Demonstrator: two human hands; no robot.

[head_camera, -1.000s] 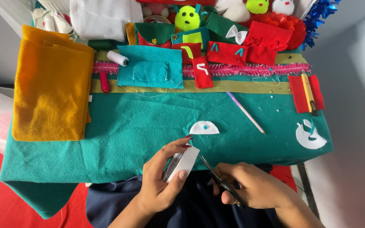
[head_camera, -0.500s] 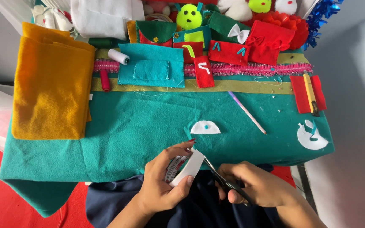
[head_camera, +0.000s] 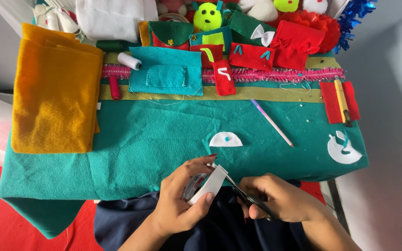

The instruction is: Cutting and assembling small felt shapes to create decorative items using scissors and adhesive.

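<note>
The white felt strip (head_camera: 209,186) sits at the near edge of the bench (head_camera: 154,153), just over the lap, pinched in the grip of the left hand (head_camera: 180,204): thumb pressed on its lower end, fingers curled behind it. Its long axis runs on a slant, from the thumb at lower left up toward the upper right. The scissors (head_camera: 238,188) come in from the right, their blades meeting the strip's upper end, so the cut lies directly across from the right hand (head_camera: 280,202), which is closed around the dark handles. The two hands are close together, the strip between them; the left is the nearer to it, being on it.

What lies behind the strip in the left palm is hard to make out: something round with a reddish mark, mostly covered. The scissor handles are buried in the right fingers, and how far apart the blades stand cannot be told. A white half-round felt piece (head_camera: 225,140) lies just beyond on the green cloth.
</note>
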